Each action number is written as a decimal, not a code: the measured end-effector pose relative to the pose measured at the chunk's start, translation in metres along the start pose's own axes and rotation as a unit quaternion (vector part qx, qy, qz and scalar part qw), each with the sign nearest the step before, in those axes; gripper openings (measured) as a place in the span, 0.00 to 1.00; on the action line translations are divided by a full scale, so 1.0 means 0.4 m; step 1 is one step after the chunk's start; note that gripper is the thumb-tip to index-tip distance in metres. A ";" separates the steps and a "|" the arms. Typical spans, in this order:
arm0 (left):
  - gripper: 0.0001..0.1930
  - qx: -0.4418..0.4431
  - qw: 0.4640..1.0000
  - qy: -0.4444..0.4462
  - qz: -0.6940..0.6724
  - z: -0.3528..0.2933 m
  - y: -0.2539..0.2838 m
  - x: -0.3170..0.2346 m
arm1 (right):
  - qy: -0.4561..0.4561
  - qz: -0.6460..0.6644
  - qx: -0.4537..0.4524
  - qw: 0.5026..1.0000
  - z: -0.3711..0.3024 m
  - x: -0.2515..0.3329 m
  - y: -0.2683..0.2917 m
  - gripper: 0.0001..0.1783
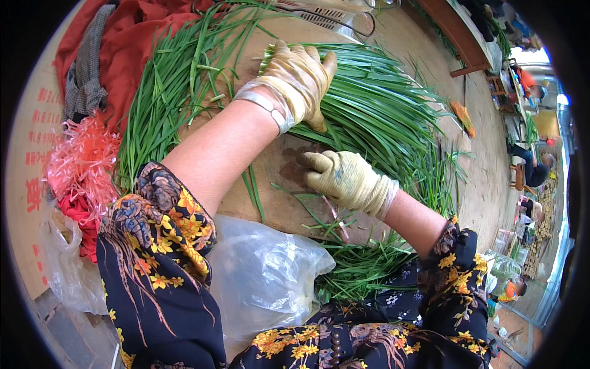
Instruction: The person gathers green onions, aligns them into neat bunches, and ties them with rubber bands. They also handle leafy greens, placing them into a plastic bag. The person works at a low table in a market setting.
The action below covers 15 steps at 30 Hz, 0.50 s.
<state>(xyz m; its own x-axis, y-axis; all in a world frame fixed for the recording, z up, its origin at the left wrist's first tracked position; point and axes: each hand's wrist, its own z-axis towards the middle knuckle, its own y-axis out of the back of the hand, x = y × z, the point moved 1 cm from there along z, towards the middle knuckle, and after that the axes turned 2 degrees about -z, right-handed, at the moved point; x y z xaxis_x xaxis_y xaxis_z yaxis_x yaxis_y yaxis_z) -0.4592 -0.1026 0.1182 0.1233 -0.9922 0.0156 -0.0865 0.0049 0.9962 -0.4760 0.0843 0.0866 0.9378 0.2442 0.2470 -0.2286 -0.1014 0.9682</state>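
A thick bunch of garlic chives (381, 92) lies on the wooden board, its pale cut ends toward the left. My left hand (298, 80), in a thin yellowish glove, is wrapped over the bunch near those ends, thumb on the near side. Just nearer to me, my right hand (347, 178), in a cream knitted glove, hovers with its fingers curled in. What it holds, if anything, is hidden. A pink tie strip (335, 218) lies on the board below the right hand, among stray leaves.
Loose chives (163, 92) are heaped at the left beside red cloth (132, 46) and a bundle of pink plastic ties (83, 163). A clear plastic bag (264, 270) and trimmed leaves (369, 270) lie near my lap. Scissors-like metal handles (362, 24) are at the back. Other people sit far right.
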 end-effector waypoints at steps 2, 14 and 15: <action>0.58 -0.003 1.000 -0.001 -0.003 0.001 0.000 0.002 | -0.049 0.089 0.016 0.995 0.021 0.006 0.004 0.10; 0.58 -0.014 1.000 -0.011 -0.013 0.002 0.003 0.010 | -0.025 0.118 -0.030 0.992 0.128 0.125 0.122 0.11; 0.59 -0.002 1.000 -0.006 -0.027 0.001 0.002 0.010 | -0.032 0.151 -0.063 0.986 0.121 0.118 0.152 0.08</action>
<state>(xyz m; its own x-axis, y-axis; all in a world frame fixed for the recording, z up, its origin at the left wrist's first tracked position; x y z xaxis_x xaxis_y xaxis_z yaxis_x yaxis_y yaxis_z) -0.4594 -0.1065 0.1191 0.1151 -0.9925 -0.0399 -0.0768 -0.0489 0.9958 -0.4329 0.0432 0.1553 0.8359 0.1604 0.5249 -0.5262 -0.0380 0.8495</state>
